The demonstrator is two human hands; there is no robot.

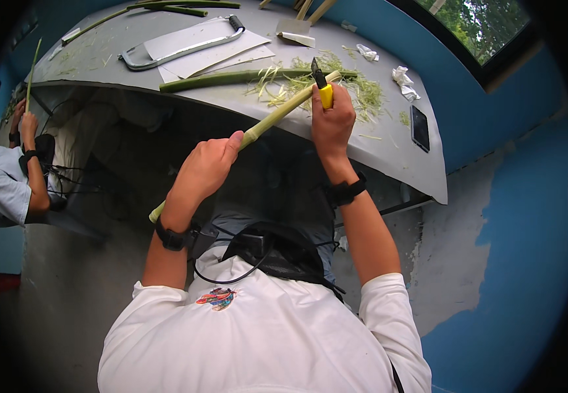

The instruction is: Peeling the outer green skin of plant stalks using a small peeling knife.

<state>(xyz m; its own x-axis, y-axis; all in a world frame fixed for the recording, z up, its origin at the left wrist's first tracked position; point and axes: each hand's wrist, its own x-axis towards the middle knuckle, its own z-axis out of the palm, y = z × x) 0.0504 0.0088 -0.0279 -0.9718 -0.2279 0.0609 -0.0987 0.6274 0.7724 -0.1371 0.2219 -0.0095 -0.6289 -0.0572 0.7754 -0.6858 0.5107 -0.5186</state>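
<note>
- Person in white tee at a grey table [392, 156], both hands busy.
- L. hand [207, 167] closed round a pale green stalk [277, 116], held on a diag., low end by L. forearm, upper end over the table's shavings.
- R. hand [334, 121] gripping a yellow-handled knife [326, 95], blade pointing up, near stalk's upper end; blade contact w/ stalk can't be told.
- Thicker dark green stalk [212, 80] lying on table, partly amid shavings [367, 98].
- Behind it, a hacksaw [179, 54] atop white sheets [245, 55].
- Far R.: phone [420, 128], crumpled tissues [400, 76] nearby.
- At L., seated co-worker [10, 187] w/ thin upright strip [33, 73] in hand.
</note>
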